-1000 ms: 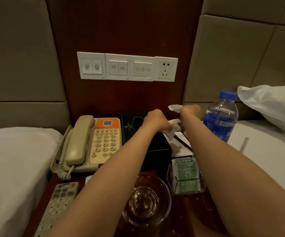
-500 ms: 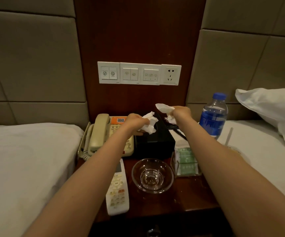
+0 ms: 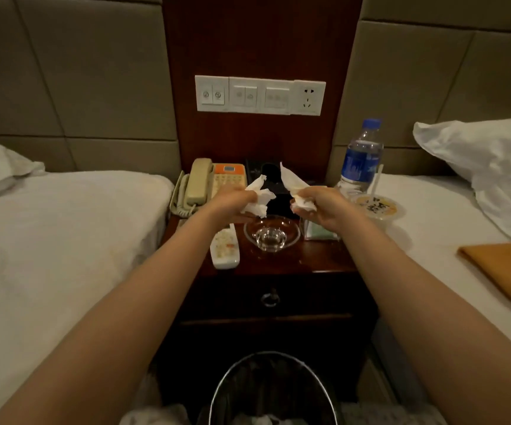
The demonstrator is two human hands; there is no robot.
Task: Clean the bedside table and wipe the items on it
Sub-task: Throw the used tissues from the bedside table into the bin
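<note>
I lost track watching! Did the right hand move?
Yes. The right hand, holding crumpled tissue, pulled back toward the person, from beside the black tissue box to above the clear holder.

Bedside table (image 3: pixel 306 260): dark glossy wood
Ashtray (image 3: pixel 271 233): clear glass
Tissues (image 3: pixel 258 197): crumpled white paper
Telephone (image 3: pixel 208 185): matt beige plastic
Bin (image 3: pixel 272 391): metal rim
</note>
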